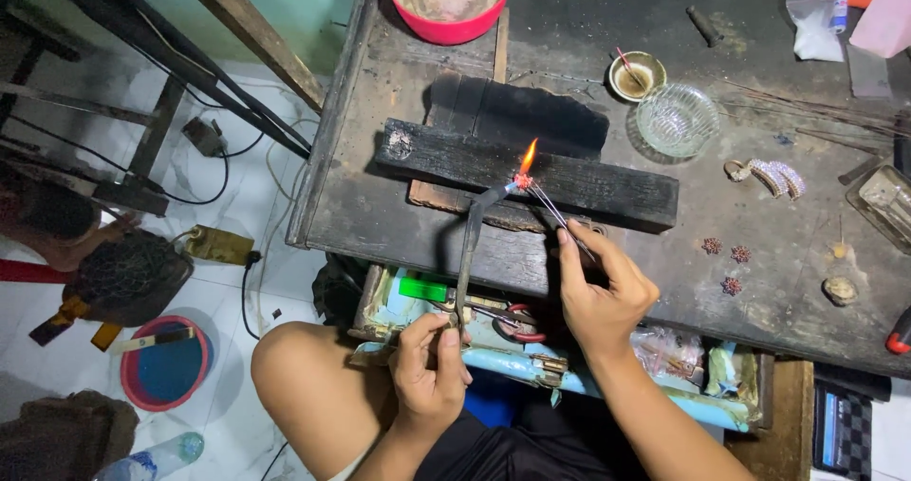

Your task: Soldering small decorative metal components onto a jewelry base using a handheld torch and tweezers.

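head view | left hand (429, 362) closed on torch (472, 244) stem | right hand (596, 296) pinches tweezers (555, 213) holding small ornament (522, 181) in flame above charred block (531, 173) on counter (380, 206) | ornament likely light, hot, fragile: hold by tweezers only

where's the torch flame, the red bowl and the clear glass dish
torch flame (529, 156), head view, middle of the orange flame
red bowl (446, 31), head view, front rim
clear glass dish (677, 120), head view, centre of the patterned glass
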